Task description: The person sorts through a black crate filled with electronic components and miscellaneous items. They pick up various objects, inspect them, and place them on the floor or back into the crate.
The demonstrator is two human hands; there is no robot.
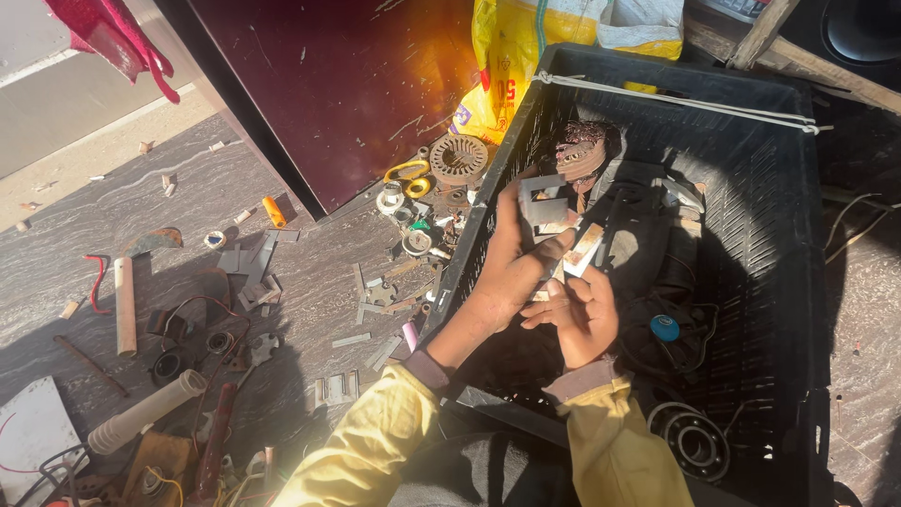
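A large black plastic crate (pixel 751 188) is taking up the right half of the view, sitting on the streaked grey floor (pixel 188 216) beside a dark maroon panel (pixel 347 84). The crate is holding motor scrap: a copper-wound coil (pixel 584 155) near its far wall, dark housings in the middle, a blue-capped part (pixel 664 328) and a steel ball bearing (pixel 696 441) in the near corner. A white cord (pixel 676 99) is running across its far rim, and a yellow sack (pixel 511 56) is leaning behind it.

Both yellow-sleeved arms are reaching over the crate's near wall. The left hand (pixel 511 268) is gripping a grey, square-cornered metal lamination (pixel 542 202), its fingers closed around the lower edge. The right hand (pixel 582 314) is cupping upward, fingers half curled around a small pale strip (pixel 584 249) that is lying between the two hands, above the crate's middle.

Judging by the grip, the work is going best if the left hand is keeping the lamination steady while the right is pinching the strip close to its end, since the stamped edges are looking sharp.

Outside the crate, a ribbed rotor disc (pixel 458 158), a yellow ring (pixel 405 170), white tubes (pixel 125 305) and loose metal plates (pixel 253 272) are lying scattered on the floor.
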